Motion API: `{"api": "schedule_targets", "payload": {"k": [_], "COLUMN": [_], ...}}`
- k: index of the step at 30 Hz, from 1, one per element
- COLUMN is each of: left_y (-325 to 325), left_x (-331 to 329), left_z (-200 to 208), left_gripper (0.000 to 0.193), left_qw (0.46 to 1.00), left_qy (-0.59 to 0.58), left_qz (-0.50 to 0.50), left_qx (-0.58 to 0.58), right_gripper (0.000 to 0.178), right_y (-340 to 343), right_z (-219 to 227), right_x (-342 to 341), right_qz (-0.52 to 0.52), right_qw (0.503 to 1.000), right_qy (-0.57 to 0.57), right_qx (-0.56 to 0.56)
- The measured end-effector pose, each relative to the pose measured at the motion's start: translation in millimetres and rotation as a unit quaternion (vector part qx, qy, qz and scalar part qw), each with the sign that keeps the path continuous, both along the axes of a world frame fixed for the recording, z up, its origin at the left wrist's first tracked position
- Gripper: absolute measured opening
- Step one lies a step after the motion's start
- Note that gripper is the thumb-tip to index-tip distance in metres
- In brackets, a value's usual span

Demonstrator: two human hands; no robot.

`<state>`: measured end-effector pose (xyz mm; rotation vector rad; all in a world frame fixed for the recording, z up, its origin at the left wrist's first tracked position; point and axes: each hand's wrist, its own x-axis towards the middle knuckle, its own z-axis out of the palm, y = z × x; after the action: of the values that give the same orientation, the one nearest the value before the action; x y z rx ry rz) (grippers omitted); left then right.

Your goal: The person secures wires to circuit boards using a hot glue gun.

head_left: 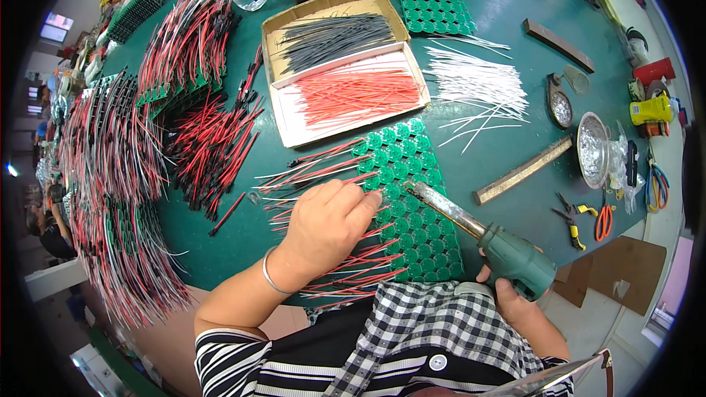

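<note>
My right hand (509,300) grips the green handle of a soldering iron (507,254). Its metal barrel points up and left, and the tip rests over or just above a green circuit board panel (423,239) made of many round boards. At the panel's left side, my left hand (329,222) is closed in a pinch with its fingertips over the boards, close to the iron's tip. What the fingertips pinch is hidden. Red and white wires (353,268) stick out leftward from the panel's left column, above and below this hand.
A cardboard box (276,114) holds black and red wires. White wires (478,84) lie right of it. Wired panels (114,147) and black-red leads (209,147) pile up at left. A metal bowl (593,151), a bar (523,169), pliers (572,220) and scissors (604,222) lie at right.
</note>
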<state>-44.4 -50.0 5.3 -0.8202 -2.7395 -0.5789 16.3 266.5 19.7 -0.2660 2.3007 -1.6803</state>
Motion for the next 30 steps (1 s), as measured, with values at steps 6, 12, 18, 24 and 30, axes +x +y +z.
{"api": "schedule_targets", "payload": {"k": [6,12,18,24,30], "left_y": [3,6,7,7,8], "left_x": [11,15,16,15,14], "left_z": [11,4,2,2,2], "left_gripper": [0.023,0.023,0.023,0.022,0.022], "left_qw": [0.999,1.0,1.0,1.0,1.0], "left_qy": [-0.023,-0.016,-0.016,-0.02,-0.021], "left_qz": [-0.031,-0.019,-0.015,-0.018,-0.016], "left_qx": [0.011,0.006,-0.003,-0.004,-0.006], "right_gripper": [0.031,0.035,0.026,0.031,0.024], "right_y": [11,11,12,12,1], "right_z": [1,-7,-10,-11,1], "right_x": [2,13,16,14,0], "right_qz": [0.055,0.042,0.048,0.064,0.062], "right_qw": [0.996,0.992,0.992,0.99,0.992], "right_qy": [0.035,0.031,0.008,0.013,0.045], "right_qx": [0.064,0.111,0.112,0.123,0.1]}}
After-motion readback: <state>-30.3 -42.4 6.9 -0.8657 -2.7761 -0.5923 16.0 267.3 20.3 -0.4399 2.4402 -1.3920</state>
